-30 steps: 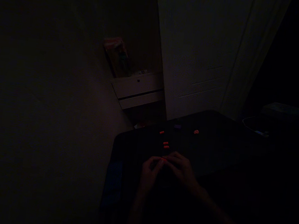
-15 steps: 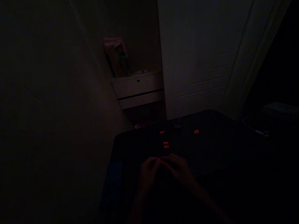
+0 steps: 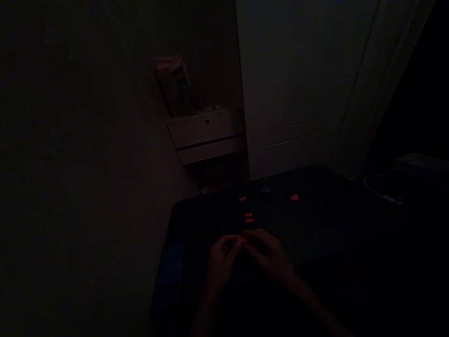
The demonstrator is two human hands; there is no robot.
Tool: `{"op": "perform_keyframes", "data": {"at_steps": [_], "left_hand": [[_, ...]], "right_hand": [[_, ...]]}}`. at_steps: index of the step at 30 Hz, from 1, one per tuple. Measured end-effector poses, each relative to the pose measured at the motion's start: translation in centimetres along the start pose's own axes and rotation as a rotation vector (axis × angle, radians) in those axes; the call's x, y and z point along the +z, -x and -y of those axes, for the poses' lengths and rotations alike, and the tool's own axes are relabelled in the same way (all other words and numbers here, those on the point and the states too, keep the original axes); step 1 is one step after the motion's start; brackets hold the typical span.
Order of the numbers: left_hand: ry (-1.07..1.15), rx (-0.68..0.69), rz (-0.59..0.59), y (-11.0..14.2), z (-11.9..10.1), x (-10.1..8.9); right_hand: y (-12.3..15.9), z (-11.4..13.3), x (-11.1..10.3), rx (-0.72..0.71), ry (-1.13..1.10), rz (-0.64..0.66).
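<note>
At left, a dim wall (image 3: 85,185). Next, flat beside the left edge of a dark table (image 3: 308,181), a dark blue object (image 3: 171,270), too dark to identify. Beyond, a pale drawer unit (image 3: 208,131) with an upright packet (image 3: 173,84) on top. Near the table's middle, a left hand (image 3: 222,257), with thumb and forefinger pinched at a small red piece (image 3: 244,240). Just past this, two red sticks (image 3: 248,214) (image 3: 249,220) side by side, and a third red stick (image 3: 242,199) farther off. On the piece's right, a right hand (image 3: 269,252), with thumb and fingers bent around that end; too dark to tell whether gripping or merely touching. Farther back, a small purple item (image 3: 266,190), then a round orange-red item (image 3: 294,197). At far right, a thin pale loop (image 3: 369,178).
</note>
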State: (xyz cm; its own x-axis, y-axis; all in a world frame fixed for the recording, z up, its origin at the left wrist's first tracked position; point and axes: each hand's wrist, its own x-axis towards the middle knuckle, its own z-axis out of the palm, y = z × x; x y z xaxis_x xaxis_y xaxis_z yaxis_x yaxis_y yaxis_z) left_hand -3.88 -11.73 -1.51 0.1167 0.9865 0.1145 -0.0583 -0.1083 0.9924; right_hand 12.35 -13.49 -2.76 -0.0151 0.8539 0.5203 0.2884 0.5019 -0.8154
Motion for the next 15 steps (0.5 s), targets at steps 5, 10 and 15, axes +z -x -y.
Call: {"op": "perform_keyframes", "data": {"at_steps": [5,10,15], "left_hand": [[-0.011,-0.010,-0.041,-0.03,-0.09,-0.09],[-0.139,0.007,-0.088,-0.10,0.04,-0.20],[-0.141,-0.017,-0.152,-0.29,0.62,-0.24]], "right_hand": [[0.02,-0.04,0.15,0.034,0.008,0.000],[0.05,-0.19,0.19,0.042,0.023,0.000],[0.06,0.01,0.07,0.042,0.035,-0.007]]}}
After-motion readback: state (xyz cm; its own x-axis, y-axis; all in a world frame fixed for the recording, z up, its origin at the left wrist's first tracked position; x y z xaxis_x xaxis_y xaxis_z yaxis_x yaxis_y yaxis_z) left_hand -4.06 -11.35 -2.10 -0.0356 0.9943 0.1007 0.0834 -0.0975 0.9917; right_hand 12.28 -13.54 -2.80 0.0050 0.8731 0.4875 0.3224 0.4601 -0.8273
